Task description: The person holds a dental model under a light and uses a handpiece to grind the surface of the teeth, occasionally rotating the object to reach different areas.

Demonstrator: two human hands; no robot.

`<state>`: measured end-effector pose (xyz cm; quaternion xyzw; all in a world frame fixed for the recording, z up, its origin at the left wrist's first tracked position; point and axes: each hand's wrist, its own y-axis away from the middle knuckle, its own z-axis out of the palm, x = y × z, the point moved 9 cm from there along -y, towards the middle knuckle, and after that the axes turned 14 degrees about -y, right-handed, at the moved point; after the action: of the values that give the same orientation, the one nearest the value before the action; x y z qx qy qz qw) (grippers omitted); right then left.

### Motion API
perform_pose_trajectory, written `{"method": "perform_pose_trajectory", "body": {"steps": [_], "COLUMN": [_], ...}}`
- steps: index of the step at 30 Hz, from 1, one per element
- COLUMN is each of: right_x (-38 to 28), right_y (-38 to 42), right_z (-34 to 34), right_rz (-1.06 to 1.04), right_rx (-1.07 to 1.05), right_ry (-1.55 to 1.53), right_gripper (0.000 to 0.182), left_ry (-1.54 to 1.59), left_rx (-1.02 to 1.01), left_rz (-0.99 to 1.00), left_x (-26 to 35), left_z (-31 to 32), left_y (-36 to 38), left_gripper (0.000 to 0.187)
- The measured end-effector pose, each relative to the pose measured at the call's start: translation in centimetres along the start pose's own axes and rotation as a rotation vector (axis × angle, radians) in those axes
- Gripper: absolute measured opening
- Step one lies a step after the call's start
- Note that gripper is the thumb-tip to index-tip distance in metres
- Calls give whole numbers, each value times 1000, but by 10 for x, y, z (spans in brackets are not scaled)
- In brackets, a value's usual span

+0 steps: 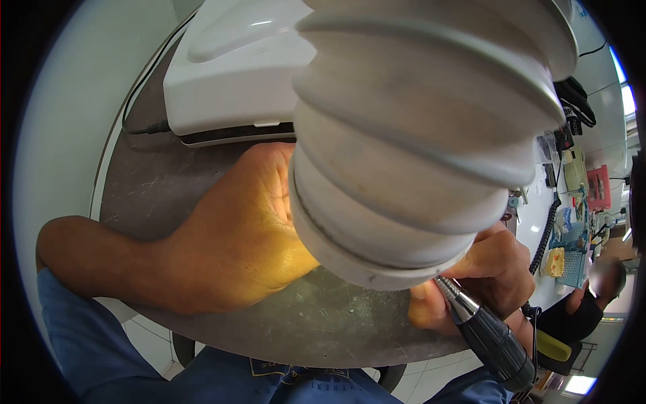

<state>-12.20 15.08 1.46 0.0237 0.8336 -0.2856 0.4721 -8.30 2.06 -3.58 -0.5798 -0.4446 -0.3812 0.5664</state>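
Note:
A wide, ribbed white hose hangs across the middle of the view and blocks much of what lies behind it. My left hand rests over the grey worktop, its fingers hidden behind the hose, so anything in them is out of sight. To the right of the hose mouth, my right hand has its fingers closed round a rotary handpiece with a black grip and a metal nose. The handpiece's working tip disappears behind the hose rim.
At the back left stands a white machine with a black cable plug. The grey worktop has a curved front edge. On the right are a coiled black cord, a red tray, blue baskets and a seated person.

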Motion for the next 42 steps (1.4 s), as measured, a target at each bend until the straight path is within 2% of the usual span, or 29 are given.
{"method": "perform_pose_trajectory", "body": {"steps": [1, 3, 4, 6, 10, 12, 13, 15, 19, 22, 24, 25, 27, 28, 30, 34, 39, 42], "right_x": [0, 0, 2, 1, -1, 1, 2, 1, 0, 1, 1, 2, 1, 1, 0, 1, 1, 0], "right_y": [1, 3, 4, 1, -1, 2, 2, 0, -1, -1, -1, 0, 0, 1, 1, 0, -2, -2], "right_z": [0, -2, -3, -2, -1, -3, -5, -4, -1, -2, -2, -2, -3, -2, -3, -3, -2, -2], "right_rz": [-6, 39, 84, 62, 53, 56, 58, 50, 6, 46, 47, 47, 41, 35, 53, 51, 29, 30], "right_rx": [8, 16, 23, -9, -22, -3, 16, -3, 15, 28, 23, 18, 18, 16, 22, 2, -14, -1], "right_ry": [-1, -22, -45, -26, 17, -17, -51, -33, 10, -15, -21, -25, -12, 1, -6, -26, -20, -23], "right_gripper": [35, 35, 36, 37, 36, 35, 34, 34, 33, 33, 33, 33, 33, 33, 33, 34, 36, 36], "left_ry": [0, -262, -262, -175, -90, -122, -122, 200, 208, 120, 70, 70, 65, 65, -159, -290, 91, 152], "left_rx": [-1, -73, -73, -35, -5, -82, -83, -27, -9, -35, -24, -25, 6, 6, -66, -20, -30, 2], "left_rz": [1, -198, -199, -74, -102, -333, -332, -159, -134, -239, -111, -111, -381, -382, -302, -173, -172, -169], "left_x": [12, 18, 13, 11, 14, 12, 0, -11, -6, -7, -5, 2, -2, -2, 2, 7, 1, -13], "left_z": [0, 1, 1, 0, -1, 0, 2, 7, 6, 3, 5, 5, -1, -1, 3, -2, 2, 6], "left_y": [-3, -2, -1, 0, -5, -4, -2, -3, -3, 1, -5, -5, 2, 2, 0, 1, -1, 0], "left_gripper": [33, 33, 33, 34, 35, 35, 35, 33, 32, 31, 31, 31, 30, 30, 30, 30, 32, 31]}}
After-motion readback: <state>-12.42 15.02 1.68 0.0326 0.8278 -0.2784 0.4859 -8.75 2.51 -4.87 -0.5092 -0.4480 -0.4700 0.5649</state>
